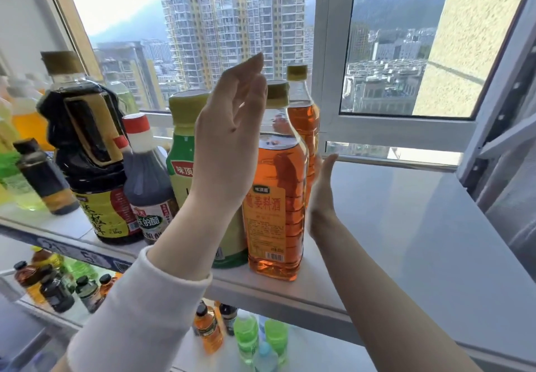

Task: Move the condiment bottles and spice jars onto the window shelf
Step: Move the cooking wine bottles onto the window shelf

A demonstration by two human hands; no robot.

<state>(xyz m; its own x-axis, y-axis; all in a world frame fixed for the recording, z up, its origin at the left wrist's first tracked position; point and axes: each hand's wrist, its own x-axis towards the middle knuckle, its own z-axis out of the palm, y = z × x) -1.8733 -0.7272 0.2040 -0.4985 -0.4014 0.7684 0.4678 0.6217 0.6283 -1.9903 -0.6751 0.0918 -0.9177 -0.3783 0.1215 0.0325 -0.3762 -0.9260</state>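
Head view: the left hand (229, 145) is raised with its fingers (253, 81) straight and released, grasping nothing, just in front of the green-labelled bottle (182, 151). The right hand (320, 194) is held flat with its fingers (327, 165) released, just right of the front amber bottle (275, 203) and the rear amber bottle (304, 116); contact cannot be determined. All bottles stand upright on the window shelf (406, 226), with the soy sauce jug (87, 154) and vinegar bottle (145, 180) left of the left fingers.

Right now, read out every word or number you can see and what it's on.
"味顶": green-capped bottle, rest hidden by the left hand.
"姜料酒": front amber bottle.
"的醋": red-capped dark bottle.
"2.1kg": big dark jug.
Fine print, barcodes: too small.
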